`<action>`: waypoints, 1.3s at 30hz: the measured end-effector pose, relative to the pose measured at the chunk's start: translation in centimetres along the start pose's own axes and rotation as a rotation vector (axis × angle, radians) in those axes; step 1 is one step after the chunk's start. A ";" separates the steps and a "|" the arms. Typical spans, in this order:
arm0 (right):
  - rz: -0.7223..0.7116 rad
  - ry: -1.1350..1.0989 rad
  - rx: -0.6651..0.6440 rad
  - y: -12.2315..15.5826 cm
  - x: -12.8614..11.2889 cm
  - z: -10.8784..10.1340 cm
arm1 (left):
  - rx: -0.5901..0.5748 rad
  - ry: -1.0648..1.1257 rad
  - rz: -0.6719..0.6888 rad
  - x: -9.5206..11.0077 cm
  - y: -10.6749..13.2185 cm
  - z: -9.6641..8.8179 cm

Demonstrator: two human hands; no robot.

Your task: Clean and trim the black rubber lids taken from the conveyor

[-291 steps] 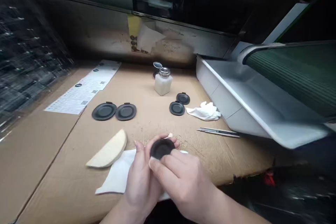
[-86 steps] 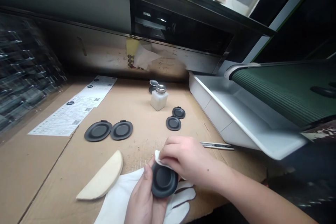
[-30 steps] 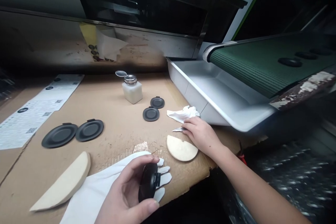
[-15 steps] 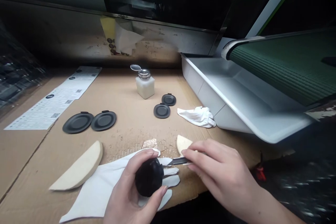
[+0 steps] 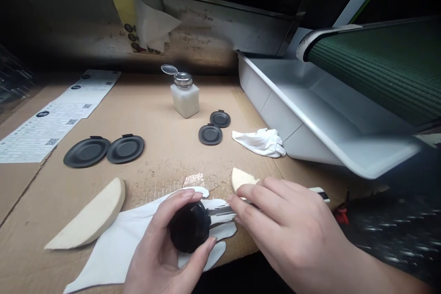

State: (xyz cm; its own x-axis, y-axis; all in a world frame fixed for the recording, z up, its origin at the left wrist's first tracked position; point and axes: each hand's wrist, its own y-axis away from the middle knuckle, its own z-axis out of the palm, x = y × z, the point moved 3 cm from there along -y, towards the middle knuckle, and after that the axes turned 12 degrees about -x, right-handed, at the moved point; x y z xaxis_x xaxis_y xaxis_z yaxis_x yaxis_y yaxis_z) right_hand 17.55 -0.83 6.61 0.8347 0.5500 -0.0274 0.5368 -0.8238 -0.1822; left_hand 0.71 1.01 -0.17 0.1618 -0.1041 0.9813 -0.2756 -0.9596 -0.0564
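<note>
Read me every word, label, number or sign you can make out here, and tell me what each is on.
No text here can be read. The printed sheets carry lines of text, QR codes and round black logos, all too small to read. The white bottle, the black disc in the left hand and the knife in the right hand show no legible lettering.

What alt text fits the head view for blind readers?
A left hand holds a round black cap while a right hand holds a silver utility knife at its edge, above a white cloth glove on brown cardboard.
</note>
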 end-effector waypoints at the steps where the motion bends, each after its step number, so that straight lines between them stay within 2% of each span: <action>1: -0.009 0.015 -0.002 -0.1 0.0 -0.1 | 0.005 0.019 -0.009 0.0 0.0 0.0; 15: -0.084 0.077 -0.032 -0.8 -0.4 -1.2 | 0.018 0.058 -0.013 0.0 0.1 0.2; 31: -0.108 0.072 -0.060 -0.8 -0.5 -1.7 | 0.048 0.052 -0.022 0.0 0.1 0.2; 34: -0.061 0.029 -0.081 -0.6 -0.1 -1.4 | 0.057 0.065 -0.031 -0.1 0.1 0.2; 39: 0.131 -0.186 -0.078 -0.1 1.8 -0.7 | 0.060 0.072 -0.007 -0.1 0.0 0.1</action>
State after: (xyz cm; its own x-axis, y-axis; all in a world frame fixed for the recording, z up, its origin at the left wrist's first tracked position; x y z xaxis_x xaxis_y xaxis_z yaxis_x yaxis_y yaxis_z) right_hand 19.11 0.10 7.25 0.8649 0.4472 -0.2280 0.4390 -0.8941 -0.0886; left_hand 0.76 0.99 -0.25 0.0944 -0.0800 0.9923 -0.2167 -0.9745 -0.0579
